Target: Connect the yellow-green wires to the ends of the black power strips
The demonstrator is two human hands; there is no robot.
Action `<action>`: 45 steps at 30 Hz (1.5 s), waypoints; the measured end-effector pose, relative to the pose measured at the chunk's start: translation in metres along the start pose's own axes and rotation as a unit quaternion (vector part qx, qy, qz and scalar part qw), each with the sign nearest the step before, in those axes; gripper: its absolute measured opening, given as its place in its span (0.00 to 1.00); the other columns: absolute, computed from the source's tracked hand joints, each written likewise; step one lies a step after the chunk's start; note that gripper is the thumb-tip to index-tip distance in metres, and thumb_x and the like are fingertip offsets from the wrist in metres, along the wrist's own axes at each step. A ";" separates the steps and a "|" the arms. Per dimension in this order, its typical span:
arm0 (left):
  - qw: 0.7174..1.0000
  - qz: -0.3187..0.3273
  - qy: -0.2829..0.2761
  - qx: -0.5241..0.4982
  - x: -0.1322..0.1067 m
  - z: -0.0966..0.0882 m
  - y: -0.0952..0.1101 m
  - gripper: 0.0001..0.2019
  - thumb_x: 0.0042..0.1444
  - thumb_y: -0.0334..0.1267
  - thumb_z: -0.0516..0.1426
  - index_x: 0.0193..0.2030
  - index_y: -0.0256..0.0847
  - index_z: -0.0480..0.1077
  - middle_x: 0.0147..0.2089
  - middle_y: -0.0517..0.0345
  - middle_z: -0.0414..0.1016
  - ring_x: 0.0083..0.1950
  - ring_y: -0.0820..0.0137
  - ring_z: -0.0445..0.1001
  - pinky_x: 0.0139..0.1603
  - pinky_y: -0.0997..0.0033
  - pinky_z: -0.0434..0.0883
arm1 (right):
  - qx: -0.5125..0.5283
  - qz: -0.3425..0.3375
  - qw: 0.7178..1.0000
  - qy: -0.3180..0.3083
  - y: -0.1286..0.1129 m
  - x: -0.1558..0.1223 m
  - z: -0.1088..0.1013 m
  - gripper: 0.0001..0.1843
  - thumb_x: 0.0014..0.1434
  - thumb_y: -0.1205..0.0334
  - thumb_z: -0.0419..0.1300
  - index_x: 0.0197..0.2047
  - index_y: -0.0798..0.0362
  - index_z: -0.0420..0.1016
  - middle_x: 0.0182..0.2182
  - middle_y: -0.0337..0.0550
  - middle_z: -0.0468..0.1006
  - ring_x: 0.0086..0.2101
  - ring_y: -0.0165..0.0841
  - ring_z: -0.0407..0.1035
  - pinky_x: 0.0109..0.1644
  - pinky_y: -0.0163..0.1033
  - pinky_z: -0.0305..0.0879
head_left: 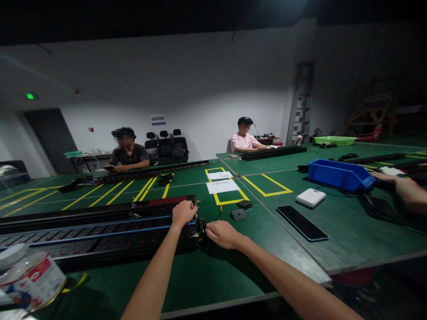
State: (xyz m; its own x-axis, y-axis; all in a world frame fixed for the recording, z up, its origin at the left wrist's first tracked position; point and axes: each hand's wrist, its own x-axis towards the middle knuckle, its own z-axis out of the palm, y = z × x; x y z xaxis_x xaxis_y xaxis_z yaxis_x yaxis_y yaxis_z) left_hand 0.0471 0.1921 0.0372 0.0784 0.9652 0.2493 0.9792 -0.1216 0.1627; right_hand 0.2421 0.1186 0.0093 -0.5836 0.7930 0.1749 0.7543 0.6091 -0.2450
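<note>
Several long black strips (116, 240) with rows of dark sockets and red dots lie side by side on the green table, blue lines running along them. My left hand (183, 214) is closed over the right end of one strip, its fingers curled. Just to the right, my right hand (223, 234) pinches a small black end piece (201, 225) at the strip's end. Short yellow wires show near both hands. Two small black caps (239, 215) rest on the table beyond my right hand.
A clear plastic jar (31, 278) stands at the front left. To the right lie a phone (302, 223), a white box (311, 198) and a blue bin (340, 175), near another person's hand (408, 193). Paper sheets (223, 186) lie ahead. Two people sit across the table.
</note>
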 end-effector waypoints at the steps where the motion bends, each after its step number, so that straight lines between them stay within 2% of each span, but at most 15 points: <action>1: 1.000 0.002 0.001 -0.001 0.000 0.000 0.000 0.16 0.63 0.49 0.52 0.34 0.44 0.77 0.41 0.50 0.82 0.43 0.57 0.80 0.42 0.66 0.71 | 0.000 -0.001 1.000 0.000 0.000 0.000 0.000 0.18 0.73 0.58 0.48 0.36 0.54 0.75 0.36 0.44 0.81 0.33 0.32 0.71 0.35 0.38 0.47; 15: 1.000 -0.003 0.001 -0.001 0.000 0.002 -0.001 0.15 0.63 0.48 0.53 0.36 0.44 0.77 0.43 0.49 0.82 0.45 0.58 0.80 0.44 0.66 0.71 | -0.002 0.001 1.000 -0.013 0.001 -0.002 -0.006 0.15 0.70 0.58 0.52 0.37 0.54 0.77 0.36 0.45 0.81 0.34 0.33 0.72 0.36 0.36 0.51; 26: 1.000 0.002 0.008 -0.001 0.001 0.003 -0.002 0.15 0.62 0.48 0.53 0.33 0.44 0.76 0.41 0.50 0.82 0.43 0.56 0.80 0.43 0.64 0.71 | -0.001 -0.016 1.000 -0.002 0.004 -0.003 -0.003 0.17 0.72 0.53 0.50 0.40 0.53 0.75 0.37 0.44 0.81 0.34 0.34 0.72 0.35 0.37 0.50; 35: 1.000 -0.001 0.003 -0.002 0.000 0.001 -0.001 0.15 0.63 0.48 0.52 0.35 0.44 0.77 0.43 0.50 0.82 0.44 0.58 0.80 0.44 0.66 0.71 | 0.016 -0.051 0.999 -0.005 0.010 -0.002 -0.002 0.14 0.72 0.55 0.51 0.41 0.52 0.75 0.38 0.44 0.81 0.36 0.34 0.73 0.36 0.36 0.53; 45: 1.000 -0.005 0.000 0.002 -0.001 0.000 0.000 0.15 0.63 0.47 0.52 0.35 0.44 0.76 0.42 0.49 0.82 0.44 0.57 0.80 0.43 0.66 0.71 | 0.041 -0.061 0.997 -0.008 0.012 -0.001 -0.001 0.14 0.72 0.56 0.51 0.41 0.52 0.76 0.39 0.45 0.81 0.38 0.35 0.73 0.38 0.35 0.55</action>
State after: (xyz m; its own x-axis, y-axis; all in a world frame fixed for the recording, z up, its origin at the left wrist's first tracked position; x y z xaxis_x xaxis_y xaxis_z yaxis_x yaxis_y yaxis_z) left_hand 0.0472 0.1915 0.0365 0.0687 0.9665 0.2474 0.9807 -0.1109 0.1608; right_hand 0.2519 0.1248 0.0067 -0.6740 0.7129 0.1936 0.6510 0.6971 -0.3002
